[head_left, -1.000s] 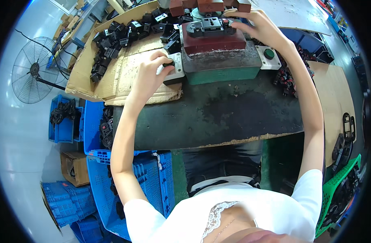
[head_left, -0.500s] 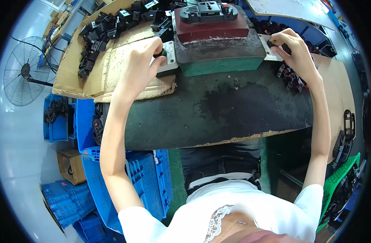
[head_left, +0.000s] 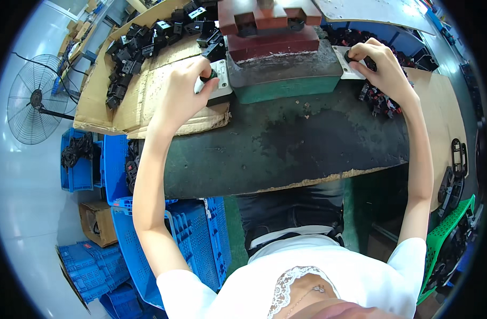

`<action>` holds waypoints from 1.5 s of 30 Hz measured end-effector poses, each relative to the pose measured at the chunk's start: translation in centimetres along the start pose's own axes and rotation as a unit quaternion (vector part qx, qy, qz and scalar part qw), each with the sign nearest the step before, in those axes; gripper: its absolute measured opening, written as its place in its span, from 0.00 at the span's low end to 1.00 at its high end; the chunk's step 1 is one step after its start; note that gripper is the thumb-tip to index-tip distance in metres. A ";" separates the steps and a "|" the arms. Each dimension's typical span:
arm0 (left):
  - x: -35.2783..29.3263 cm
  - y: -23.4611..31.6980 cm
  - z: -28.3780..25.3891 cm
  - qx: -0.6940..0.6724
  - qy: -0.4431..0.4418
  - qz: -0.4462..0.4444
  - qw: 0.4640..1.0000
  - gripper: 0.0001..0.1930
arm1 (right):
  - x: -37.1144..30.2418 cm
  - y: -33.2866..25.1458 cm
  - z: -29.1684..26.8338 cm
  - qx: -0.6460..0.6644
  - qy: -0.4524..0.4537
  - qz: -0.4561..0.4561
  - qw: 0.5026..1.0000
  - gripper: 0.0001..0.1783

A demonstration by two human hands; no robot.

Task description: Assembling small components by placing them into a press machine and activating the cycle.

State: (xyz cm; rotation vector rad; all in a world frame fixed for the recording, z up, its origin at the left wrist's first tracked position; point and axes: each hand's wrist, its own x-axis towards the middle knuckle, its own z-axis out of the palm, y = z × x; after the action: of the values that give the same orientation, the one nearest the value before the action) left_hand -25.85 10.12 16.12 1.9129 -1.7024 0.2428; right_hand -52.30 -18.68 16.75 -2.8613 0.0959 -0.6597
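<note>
Left hand (head_left: 180, 91), right hand (head_left: 383, 65) both curled narrow on round buttons (head_left: 210, 76); red block (head_left: 275, 45) between them, slightly beyond.

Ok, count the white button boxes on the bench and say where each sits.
2. One white box sits left of the green-fronted block, at the left hand; the other box sits right of it, at the right hand. Hands partly cover both.

caged fan, left (head_left: 36, 99) | blue crates (head_left: 89, 268) | brown carton (head_left: 107, 232) | green basket (head_left: 443, 232)

Smooth button plates (head_left: 222, 75); scuffed tabletop (head_left: 217, 159); rough cardboard (head_left: 152, 102)
</note>
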 end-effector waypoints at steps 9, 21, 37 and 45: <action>-1.7 -1.1 0.3 -0.009 0.087 -0.050 0.995 0.10 | -9.8 6.7 -5.3 -0.154 0.067 0.201 0.965 0.30; 10.8 -1.5 5.1 -0.127 -0.038 0.001 0.991 0.35 | -43.8 24.4 -14.7 -0.323 -0.010 0.592 0.738 0.27; -6.9 3.3 -4.4 0.091 0.166 -0.037 0.981 0.29 | -29.4 11.5 -14.8 -0.070 0.012 0.557 0.828 0.27; -15.1 3.3 -8.0 0.145 0.229 -0.188 0.944 0.27 | -34.0 22.2 -12.8 -0.086 0.062 0.431 0.896 0.31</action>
State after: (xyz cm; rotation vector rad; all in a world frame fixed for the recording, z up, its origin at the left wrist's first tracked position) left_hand -29.86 27.06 16.31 2.1317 -1.0180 0.7562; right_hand -88.86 -39.07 8.81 -2.5057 1.3950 -0.6303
